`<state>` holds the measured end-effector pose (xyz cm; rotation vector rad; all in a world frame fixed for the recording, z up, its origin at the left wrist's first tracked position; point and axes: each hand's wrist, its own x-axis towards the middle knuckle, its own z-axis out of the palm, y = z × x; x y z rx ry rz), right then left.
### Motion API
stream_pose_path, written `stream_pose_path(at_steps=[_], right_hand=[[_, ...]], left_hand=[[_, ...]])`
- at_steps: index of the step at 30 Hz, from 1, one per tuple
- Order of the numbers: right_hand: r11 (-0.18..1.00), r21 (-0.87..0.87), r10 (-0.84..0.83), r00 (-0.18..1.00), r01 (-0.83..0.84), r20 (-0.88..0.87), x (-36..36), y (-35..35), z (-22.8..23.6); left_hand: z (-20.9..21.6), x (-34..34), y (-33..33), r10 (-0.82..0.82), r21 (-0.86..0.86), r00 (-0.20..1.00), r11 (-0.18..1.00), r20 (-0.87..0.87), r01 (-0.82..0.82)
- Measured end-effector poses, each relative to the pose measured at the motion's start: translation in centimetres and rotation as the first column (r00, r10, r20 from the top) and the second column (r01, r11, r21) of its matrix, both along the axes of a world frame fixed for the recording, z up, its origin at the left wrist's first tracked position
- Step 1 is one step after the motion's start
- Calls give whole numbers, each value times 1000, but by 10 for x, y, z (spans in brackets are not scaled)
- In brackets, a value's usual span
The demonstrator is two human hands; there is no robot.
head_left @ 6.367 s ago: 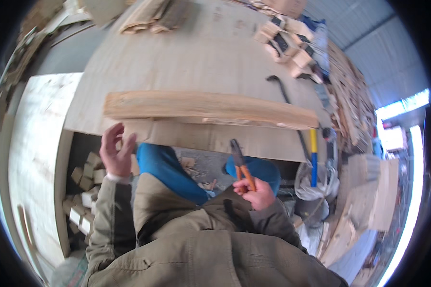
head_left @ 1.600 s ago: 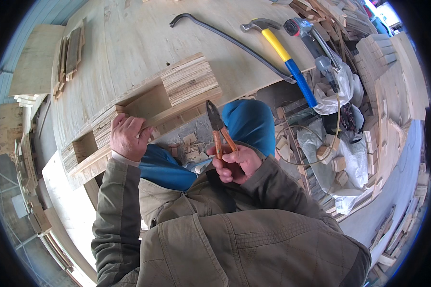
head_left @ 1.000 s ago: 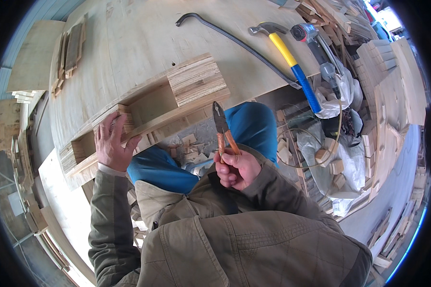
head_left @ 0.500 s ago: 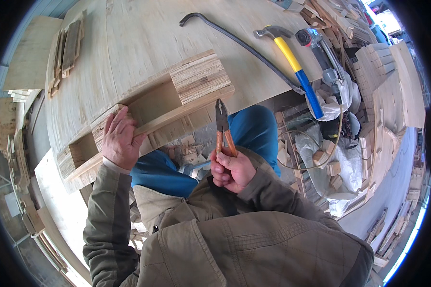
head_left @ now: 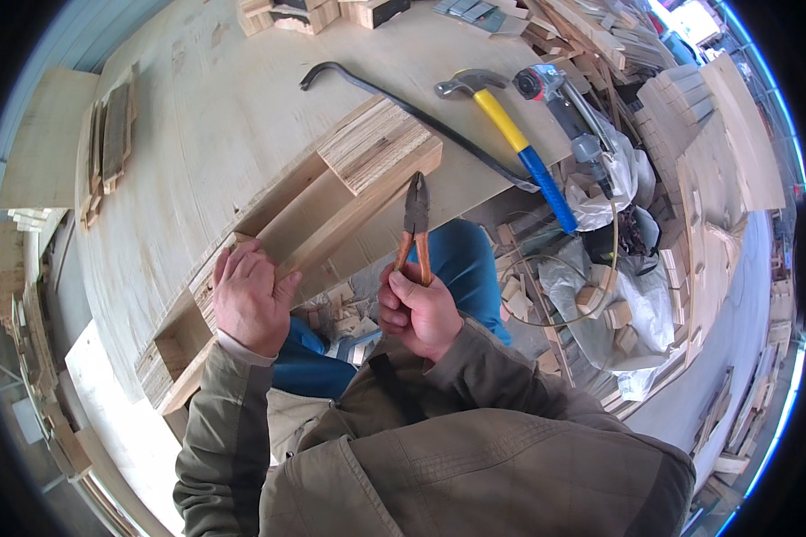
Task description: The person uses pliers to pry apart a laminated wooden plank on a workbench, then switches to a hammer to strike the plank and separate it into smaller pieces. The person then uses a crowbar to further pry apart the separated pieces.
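Note:
A long wooden beam of boards with blocks between them (head_left: 381,148) lies slantwise at the front of the plywood table, its right end farther from me. My left hand (head_left: 252,300) grips it at the middle block, fingers over the top and thumb along the near board. Hollow gaps show on both sides of that block. In my right hand (head_left: 419,309) is a pair of pliers (head_left: 415,219) with orange handles, held upright. The dark jaws look closed and point at the near face of the beam's right end; whether they touch it I cannot tell.
Beyond the beam lie a black pry bar (head_left: 421,116), a claw hammer (head_left: 510,134) with a yellow and blue handle, and a power tool with a hose (head_left: 569,112). Thin wood strips (head_left: 112,143) rest at the left. Wood offcuts and white sacks (head_left: 631,304) crowd the right.
The beam has swung round so that it slants more steeply, and my left hand has gone with it. The pliers stay near its right end. The whole view has shifted a little.

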<state>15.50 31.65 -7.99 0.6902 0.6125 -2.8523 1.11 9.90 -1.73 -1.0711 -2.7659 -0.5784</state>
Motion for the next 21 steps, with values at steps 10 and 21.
stream_pose_path(at_steps=[10,21], right_hand=[[983,90,-165,986,161,37,-25,-24,-11],[972,94,-218,976,214,30,-46,-31,5]], left_hand=[[7,-5,17,-47,60,998,997,47,44],[2,-15,20,-58,58,998,997,23,57]])
